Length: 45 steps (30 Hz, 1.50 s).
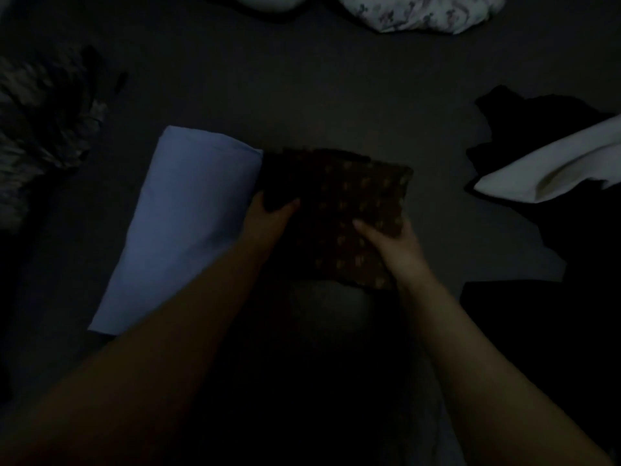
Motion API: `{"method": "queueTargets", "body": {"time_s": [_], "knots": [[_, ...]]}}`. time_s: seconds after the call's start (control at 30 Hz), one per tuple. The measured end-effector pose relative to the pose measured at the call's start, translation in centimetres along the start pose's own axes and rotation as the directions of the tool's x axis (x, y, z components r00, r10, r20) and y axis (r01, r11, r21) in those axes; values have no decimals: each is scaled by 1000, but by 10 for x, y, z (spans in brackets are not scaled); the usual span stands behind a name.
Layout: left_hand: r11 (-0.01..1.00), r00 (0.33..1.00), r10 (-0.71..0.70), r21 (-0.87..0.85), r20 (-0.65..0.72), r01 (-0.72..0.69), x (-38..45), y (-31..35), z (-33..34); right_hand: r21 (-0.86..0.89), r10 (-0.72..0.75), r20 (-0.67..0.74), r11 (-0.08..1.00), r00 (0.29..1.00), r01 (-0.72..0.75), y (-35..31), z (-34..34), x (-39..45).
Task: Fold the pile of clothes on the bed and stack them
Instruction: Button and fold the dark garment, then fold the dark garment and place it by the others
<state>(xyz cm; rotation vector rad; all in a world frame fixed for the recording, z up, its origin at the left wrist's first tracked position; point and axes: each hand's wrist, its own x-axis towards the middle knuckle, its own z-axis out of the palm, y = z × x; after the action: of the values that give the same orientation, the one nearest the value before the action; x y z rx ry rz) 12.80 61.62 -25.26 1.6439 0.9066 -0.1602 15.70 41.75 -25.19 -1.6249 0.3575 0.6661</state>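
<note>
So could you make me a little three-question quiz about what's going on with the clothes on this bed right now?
1. True or false: both hands hold the brown patterned cloth.
2. Which folded item lies right beside the brown patterned cloth, on the person's left? A) light blue garment B) white cloth C) floral fabric
3. Fill in: the white cloth lies on a ____ garment.

Key
1. True: the left hand grips its left edge and the right hand pinches its right side.
2. A.
3. Black. The dim light hides its exact shape.
</note>
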Motion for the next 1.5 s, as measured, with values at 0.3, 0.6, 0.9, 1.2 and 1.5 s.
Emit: {"method": "queueTargets", "body": {"time_s": [0.3, 0.6, 0.9, 1.2, 1.5], "knots": [[897, 989, 19, 434, 144, -80, 52, 4, 17, -300, -58, -107, 954, 993, 23, -5, 9, 73], [542, 842, 503, 688, 195, -483, -86, -37, 77, -668, -201, 38, 724, 979, 175, 59, -82, -72], [406, 811, -230, 810, 538, -422, -210, -149, 147, -842, 149, -279, 436, 949, -316, 174, -220, -200], [140, 639, -413, 738, 649, -660, -187, -135, 144, -751, -148, -439, 603, 886, -271, 201, -232, -192], [640, 766, -282, 708, 578, -299, -211, -124, 156, -582, -164, -528, 785, 833, -214, 152, -212, -208]]}}
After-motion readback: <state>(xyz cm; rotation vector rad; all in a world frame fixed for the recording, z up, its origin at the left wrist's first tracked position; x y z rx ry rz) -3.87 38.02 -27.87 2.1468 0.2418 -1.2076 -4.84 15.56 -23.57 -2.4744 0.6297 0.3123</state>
